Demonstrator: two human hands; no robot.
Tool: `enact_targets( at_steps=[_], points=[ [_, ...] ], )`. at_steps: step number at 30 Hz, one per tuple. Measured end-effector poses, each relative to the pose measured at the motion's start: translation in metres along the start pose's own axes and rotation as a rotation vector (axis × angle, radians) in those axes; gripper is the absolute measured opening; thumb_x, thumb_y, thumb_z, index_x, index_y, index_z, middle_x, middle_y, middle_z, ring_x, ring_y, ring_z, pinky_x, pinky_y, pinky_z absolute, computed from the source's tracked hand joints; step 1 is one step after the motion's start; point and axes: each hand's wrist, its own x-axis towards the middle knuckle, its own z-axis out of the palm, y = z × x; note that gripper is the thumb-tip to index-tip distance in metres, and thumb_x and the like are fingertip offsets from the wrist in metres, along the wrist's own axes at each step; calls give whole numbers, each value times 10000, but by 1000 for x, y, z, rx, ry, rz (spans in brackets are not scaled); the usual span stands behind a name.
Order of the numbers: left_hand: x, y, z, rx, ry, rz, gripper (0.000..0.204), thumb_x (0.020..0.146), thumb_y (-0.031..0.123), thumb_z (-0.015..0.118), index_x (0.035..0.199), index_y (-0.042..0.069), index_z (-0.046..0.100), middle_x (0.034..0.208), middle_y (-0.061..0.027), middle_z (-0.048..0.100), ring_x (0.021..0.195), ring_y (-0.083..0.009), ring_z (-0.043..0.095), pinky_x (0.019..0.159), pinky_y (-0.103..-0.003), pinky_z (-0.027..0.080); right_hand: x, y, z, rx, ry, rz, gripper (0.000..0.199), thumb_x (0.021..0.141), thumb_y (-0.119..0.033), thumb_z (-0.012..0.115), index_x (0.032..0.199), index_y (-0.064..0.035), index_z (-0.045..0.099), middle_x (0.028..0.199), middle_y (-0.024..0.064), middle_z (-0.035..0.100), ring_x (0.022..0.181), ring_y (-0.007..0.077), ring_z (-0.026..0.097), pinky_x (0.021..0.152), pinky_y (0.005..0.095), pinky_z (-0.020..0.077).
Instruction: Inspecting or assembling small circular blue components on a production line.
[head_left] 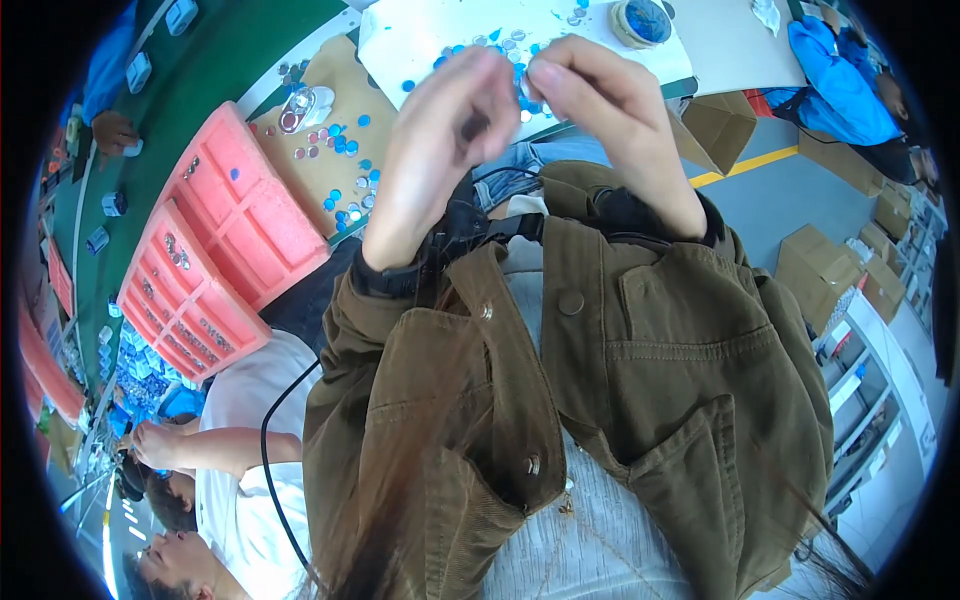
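Note:
Both my hands are raised over a white sheet strewn with small blue and silvery discs. My left hand is curled and blurred, its fingertips bent inward; whatever they may hold is hidden. My right hand pinches thumb and forefinger together on a small pale round piece, close to the left fingertips. Beyond the right hand stands a round tub with blue content. Left of my left hand, more blue and silvery discs lie on brown cardboard, beside a clear container.
Pink compartment trays with small metal parts stand at the left, next to a green conveyor carrying small blue-grey units. Co-workers sit at the lower left and upper right. Cardboard boxes stand on the floor at right. A black cable hangs near my left side.

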Motion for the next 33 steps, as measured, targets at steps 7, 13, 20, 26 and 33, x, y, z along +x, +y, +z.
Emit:
enact_targets(
  at_steps=[7,13,20,26,33],
  points=[
    [22,-17,-14,-579,264,-44,351,872,288,347,1083,13,401,988,-181,488,926,-217,471,851,-277,342,34,152,-35,-650,-41,192,202,766,-214,571,840,-27,587,681,91,549,599,163,515,535,247,394],
    [24,-28,-34,-636,238,85,438,873,315,348,1180,5,303,1174,-200,378,1085,-252,381,937,-328,290,43,97,-4,-688,143,-274,202,750,-195,591,857,-23,579,753,102,531,639,216,502,575,269,406],
    [23,-18,-24,-712,118,99,506,872,341,352,1223,-5,242,1228,-217,333,1087,-266,376,918,-352,307,30,47,13,-685,31,-529,194,712,-138,628,853,-16,576,816,97,531,675,193,520,594,270,411],
    [20,-15,-6,-380,254,215,375,870,348,385,1087,43,412,1076,-127,459,1003,-179,418,846,-292,334,22,38,9,-50,74,-79,159,730,-116,629,843,-11,593,733,59,569,626,115,531,559,224,424],
    [7,-18,-6,358,185,270,275,877,314,406,832,54,484,730,-17,514,663,-79,456,587,-194,339,22,32,3,208,129,41,182,745,-157,633,809,11,610,682,42,597,570,59,528,512,175,429]
  ],
)
